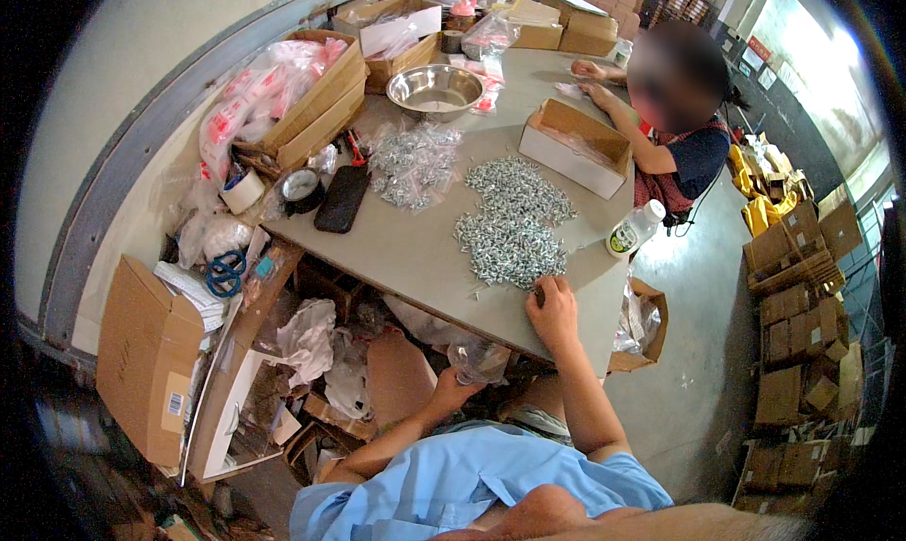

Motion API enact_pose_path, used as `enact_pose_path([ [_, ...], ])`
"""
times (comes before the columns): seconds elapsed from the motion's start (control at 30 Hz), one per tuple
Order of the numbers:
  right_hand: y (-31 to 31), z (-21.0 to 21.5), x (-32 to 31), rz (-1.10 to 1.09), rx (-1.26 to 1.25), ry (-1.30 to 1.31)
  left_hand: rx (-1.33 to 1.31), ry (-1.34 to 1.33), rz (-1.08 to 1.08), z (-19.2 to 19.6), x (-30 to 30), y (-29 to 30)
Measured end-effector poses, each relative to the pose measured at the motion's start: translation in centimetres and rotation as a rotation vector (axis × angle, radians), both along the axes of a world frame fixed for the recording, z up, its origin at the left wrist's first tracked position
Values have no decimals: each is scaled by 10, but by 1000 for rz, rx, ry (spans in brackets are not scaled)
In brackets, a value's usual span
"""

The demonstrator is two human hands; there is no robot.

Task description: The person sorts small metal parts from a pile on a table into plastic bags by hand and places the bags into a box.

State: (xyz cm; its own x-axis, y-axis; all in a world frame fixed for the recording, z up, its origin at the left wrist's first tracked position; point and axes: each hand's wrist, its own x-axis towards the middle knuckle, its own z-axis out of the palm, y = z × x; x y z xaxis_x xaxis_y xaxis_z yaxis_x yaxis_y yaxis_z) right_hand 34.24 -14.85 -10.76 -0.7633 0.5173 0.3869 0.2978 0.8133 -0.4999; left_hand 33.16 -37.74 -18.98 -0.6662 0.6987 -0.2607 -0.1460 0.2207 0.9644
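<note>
A heap of small silver screws (510, 218) lies spread on the grey table (396, 249). My right hand (553, 308) rests at the heap's near edge with its fingers curled over a few screws. Below the table's front edge, my left hand (457, 382) holds a small clear plastic bag (481, 360) with its mouth up toward the table. A second batch of screws lies on clear plastic (412, 162) further back on the table.
Another person (675, 116) sits at the far right end of the table. On the table stand a steel bowl (434, 90), an open white carton (576, 147), a black phone (342, 199), tape rolls (300, 188) and a white bottle (634, 230). Cardboard boxes (146, 357) crowd the floor.
</note>
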Motion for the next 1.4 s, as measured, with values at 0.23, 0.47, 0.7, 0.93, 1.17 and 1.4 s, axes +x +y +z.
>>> enact_pose_path([
  [0.23, -12, 5, 11, 39, -34, -79, 75, 15, 8, -34, 3, 1],
  [0.47, -48, 19, 33, 402, -304, -230, 392, -135, 94, -93, 4, 16],
  [0.7, -54, 21, 38, 395, -450, -132, 180, 128, 56, -120, -6, 20],
  [0.93, -51, 7, 39, 363, -413, -40, 133, 213, -54, -70, -13, 8],
  [1.17, -97, 37, 60, 902, -208, -70, -16, -61, -588, 6, -26, -59],
  [1.4, -126, 37, 75, 1059, -53, -173, 51, -392, -560, 79, 0, -73],
])
